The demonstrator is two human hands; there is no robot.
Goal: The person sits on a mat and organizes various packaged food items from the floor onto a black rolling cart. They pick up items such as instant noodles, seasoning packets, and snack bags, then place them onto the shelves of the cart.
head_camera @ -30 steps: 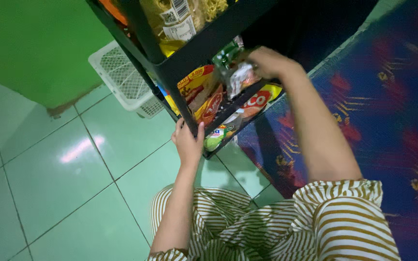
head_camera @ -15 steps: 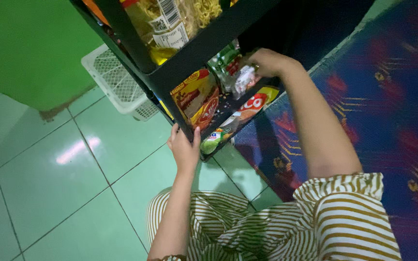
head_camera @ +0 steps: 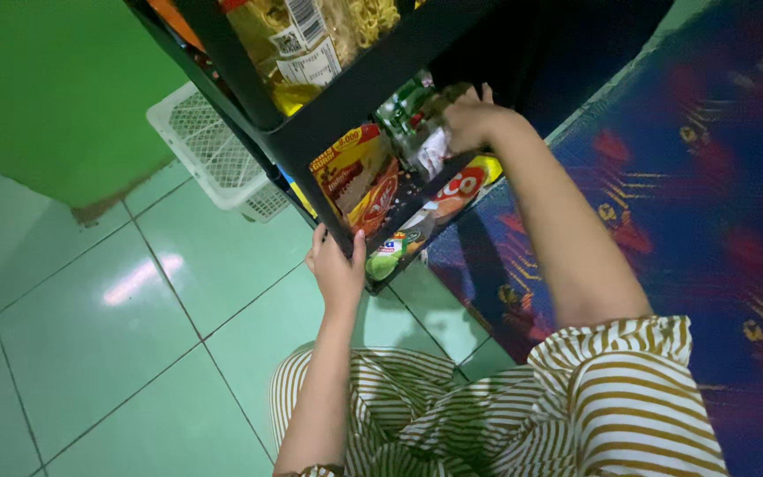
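Note:
A black shelf rack [head_camera: 373, 84] stands in front of me, its lower tier full of snack and seasoning packets. My left hand [head_camera: 336, 265] grips the rack's front corner post low down. My right hand [head_camera: 468, 117] reaches into the lower tier and closes on a small shiny packet [head_camera: 434, 150] among green wrapped items [head_camera: 399, 106]. Red and yellow packets [head_camera: 359, 181] lean at the front of that tier. A green packet [head_camera: 386, 262] lies at its lowest edge beside my left hand.
A white plastic basket [head_camera: 209, 155] sits on the green tiled floor [head_camera: 108, 327] behind the rack, by a green wall [head_camera: 55, 88]. A dark blue patterned mat [head_camera: 708, 177] covers the floor at right. Bags of noodles [head_camera: 311, 40] fill the upper tier. My striped clothing [head_camera: 523, 406] is below.
My right hand has moved deeper and upward into the lower tier with the small packet. My left hand stays on the rack post. The view has shifted slightly.

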